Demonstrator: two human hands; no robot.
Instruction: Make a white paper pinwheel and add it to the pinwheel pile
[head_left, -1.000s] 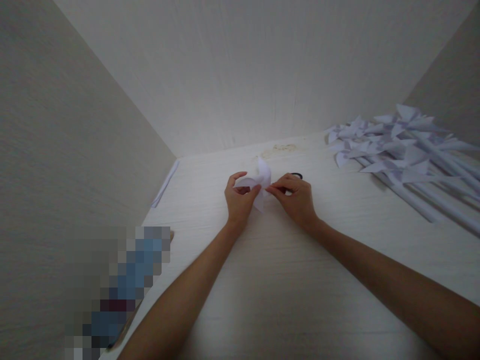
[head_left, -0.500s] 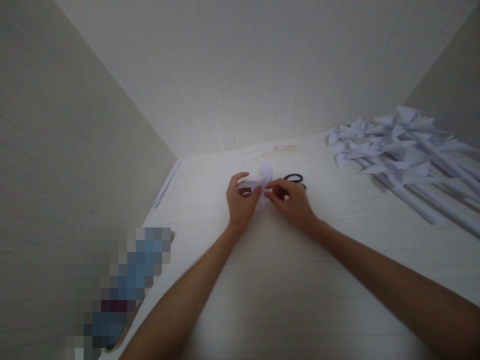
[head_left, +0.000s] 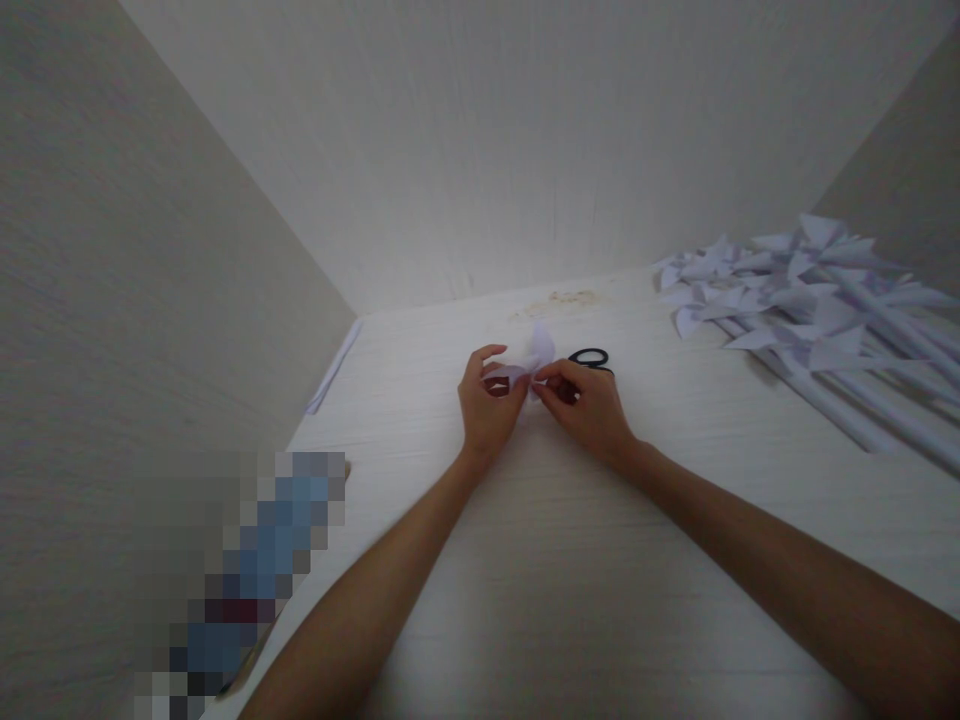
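Between my two hands is a white paper pinwheel [head_left: 541, 345], its curved blades standing up above my fingers. My left hand [head_left: 491, 405] grips it from the left, thumb near its centre and index finger raised apart. From the right, my right hand [head_left: 589, 400] pinches at the pinwheel's centre with thumb and index finger. Whatever small piece may be in that pinch is hidden. Just behind my right hand lies a pair of scissors [head_left: 591, 356] with black handles; the hand covers the rest of them.
A pile of white paper pinwheels [head_left: 795, 300] on rolled paper sticks [head_left: 847, 410] lies at the right. A white paper strip or roll [head_left: 334, 368] rests along the left edge. Walls rise behind and on both sides. A blurred-out bluish object [head_left: 270, 540] is at the lower left.
Both hands stay at the pinwheel. My right fingertips have closed in on its centre, and the pinwheel has turned slightly. The whole view has shifted a little.
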